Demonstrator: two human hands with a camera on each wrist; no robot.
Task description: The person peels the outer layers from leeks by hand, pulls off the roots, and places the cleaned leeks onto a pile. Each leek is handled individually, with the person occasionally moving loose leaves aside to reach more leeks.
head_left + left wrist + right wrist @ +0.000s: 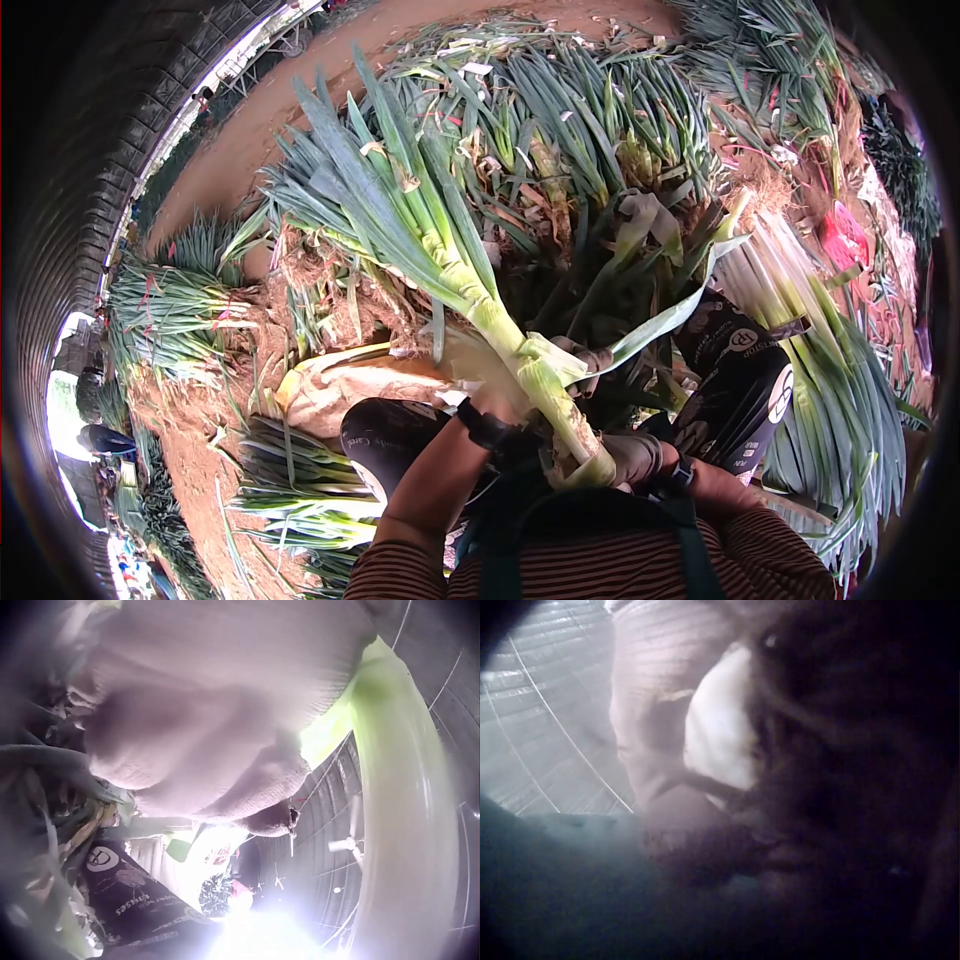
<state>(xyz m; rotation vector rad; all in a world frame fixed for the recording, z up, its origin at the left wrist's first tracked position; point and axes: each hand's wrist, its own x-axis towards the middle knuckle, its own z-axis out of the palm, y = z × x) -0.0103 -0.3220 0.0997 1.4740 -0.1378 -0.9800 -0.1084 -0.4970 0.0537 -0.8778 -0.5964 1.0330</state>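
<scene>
A thick leek [490, 315] lies diagonally across the lap in the head view, leaves up left, pale base near the body. My gloved left hand [592, 364] reaches behind the stalk, its fingers curled round a leaf [655, 325] that bends off to the right. In the left wrist view the glove [202, 712] has folded fingers, with the pale stalk [405, 802] beside it. My gloved right hand [636, 458] grips the stalk's base. The dark right wrist view shows gloved fingers [656, 712] round a white piece [724, 724]; the rest is hidden in shadow.
Leek bundles lie beyond the knees [600, 110] and at the left [175, 315]. A large tied bundle [820, 370] stands by the right knee, roots up. A tan sack [350, 390] lies by the left knee, with more leeks [300, 490] below it.
</scene>
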